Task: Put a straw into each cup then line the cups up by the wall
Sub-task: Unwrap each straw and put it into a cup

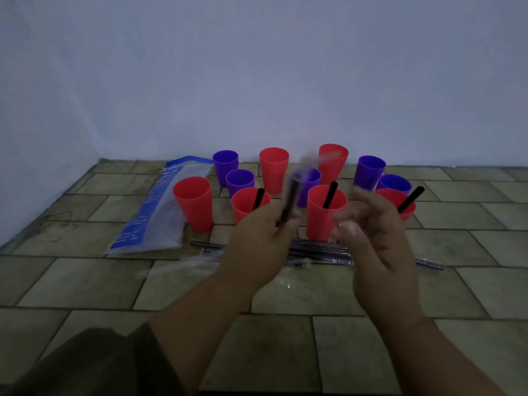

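1. Head view shows our left hand (pixel 257 238) raised over the tiled floor (pixel 85 281). Its fingers are curled round a dark straw (pixel 291 195) that points up and away from us and is smeared by motion.
2. Our right hand (pixel 371 232) hangs just beside the left, fingers spread and loosely curved. It is blurred, with a pale smear by the thumb, and we cannot tell whether it pinches anything.
3. Behind the hands, three cups each have a black straw leaning in them: the near-left red cup (pixel 248 207), the middle red cup (pixel 325 215) and the right red cup (pixel 397 201). We see straws in these three only.
4. A fourth red cup (pixel 193 204) stands at the left end of the group, touching a blue and clear plastic bag (pixel 151 212) that lies flat on the floor.
5. Nearer the wall (pixel 257 81) stand two more red cups (pixel 273 170), the right one tilted, mixed loosely with five purple cups (pixel 225 167). One purple cup is partly hidden behind the held straw.
6. A bundle of wrapped straws (pixel 314 250) lies across the floor beneath our hands, with loose clear wrappers (pixel 183 264) just to its left.
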